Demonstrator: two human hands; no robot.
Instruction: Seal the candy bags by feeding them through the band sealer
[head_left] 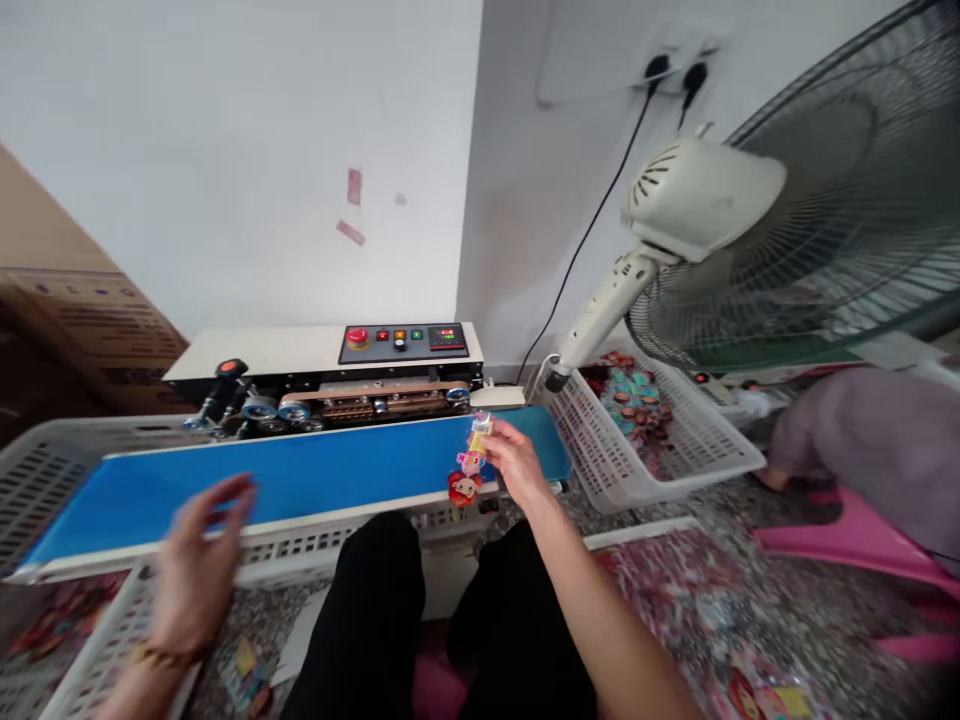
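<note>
Between the thumb and fingers of my right hand (514, 460) is a small, colourful cartoon-figure packet (472, 458), clear at its top end, with a red-maned face at the bottom. It hangs above the right part of the blue conveyor belt (315, 470). My left hand (202, 545) is over the front edge of the belt at the left, blurred by motion, its fingers apart and nothing visible in them. Behind the belt stands a band sealing machine (322, 360) with rollers, a red stop button and a lit display.
A white basket (705, 460) of packets stands to the right under a large fan (705, 195). More packets (697, 600) lie low at the right, and another basket (105, 650) is at lower left. A person in a grey garment (862, 430) sits by a pink stool (862, 535).
</note>
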